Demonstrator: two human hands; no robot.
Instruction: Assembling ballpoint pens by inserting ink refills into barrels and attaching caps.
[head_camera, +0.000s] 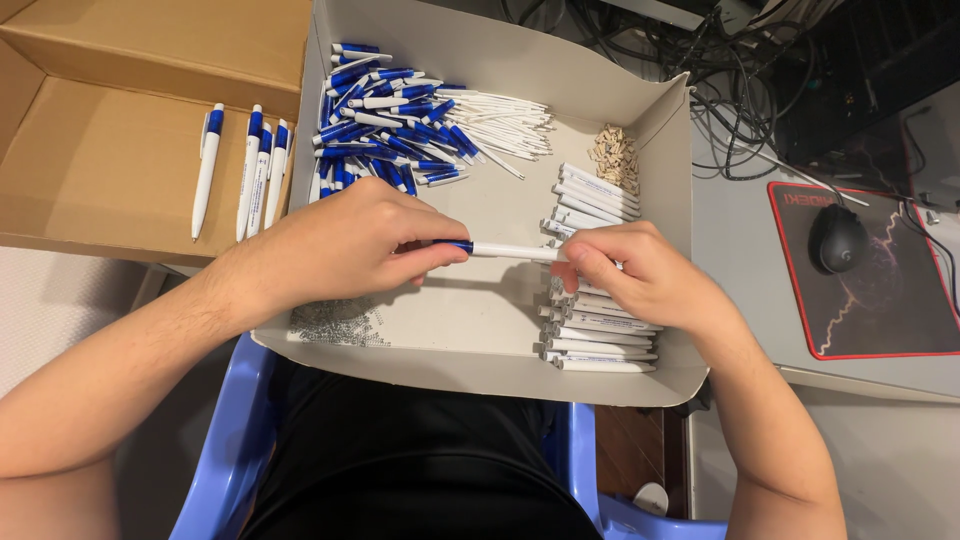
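Note:
A white pen with a blue end (505, 251) is held level between both hands above a shallow grey cardboard tray (478, 318). My left hand (350, 240) pinches its blue end. My right hand (630, 272) grips the white barrel end. In the tray lie a heap of blue pen tops (385, 120), thin white refills (505, 125), small beige parts (615, 155), a row of white barrels (595, 335) and a patch of small metal springs (338, 322).
A brown cardboard box (110, 160) at the left holds several finished white-and-blue pens (250, 170). On the right are a black mouse (838, 238) on a red-edged mat (900, 310) and tangled cables (720, 90). A blue plastic chair (225, 450) shows below.

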